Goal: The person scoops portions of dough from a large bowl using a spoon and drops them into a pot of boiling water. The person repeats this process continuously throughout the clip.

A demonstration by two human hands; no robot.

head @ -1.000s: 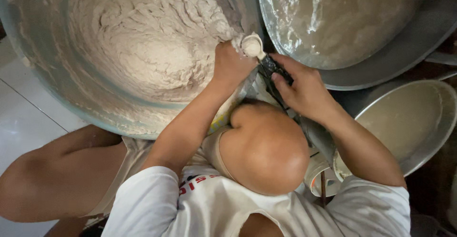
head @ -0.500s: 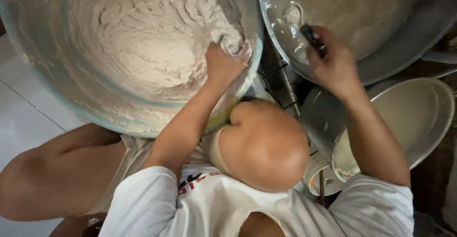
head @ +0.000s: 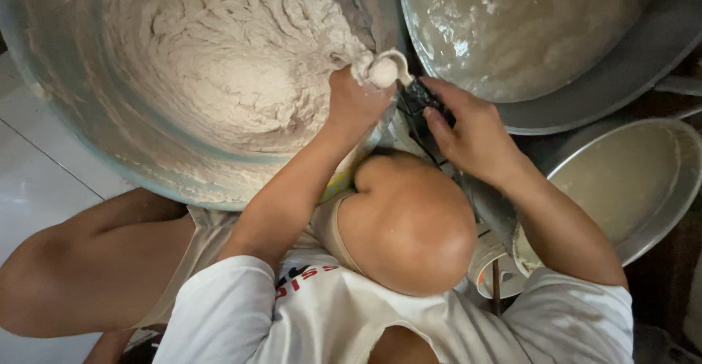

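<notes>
**Dough pinched off at the basin rim**

Head view: the left hand [head: 357, 100] is closed around a small white lump of dough [head: 383, 70] at the near rim of the big metal basin [head: 58, 115] of dough. The right hand [head: 468, 133] grips a dark tool [head: 418, 100] just beside the lump. Behind it sits a metal pan [head: 629, 64] of cloudy liquid; a round metal tray [head: 658, 218] lies to the right

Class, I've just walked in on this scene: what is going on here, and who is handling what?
A person sits over a big metal basin of pale dough. The left hand squeezes up a small ball of dough at the basin's rim. The right hand holds a small dark tool just beside the ball. A second basin holds cloudy liquid, and a shallow pan lies at the right.
</notes>
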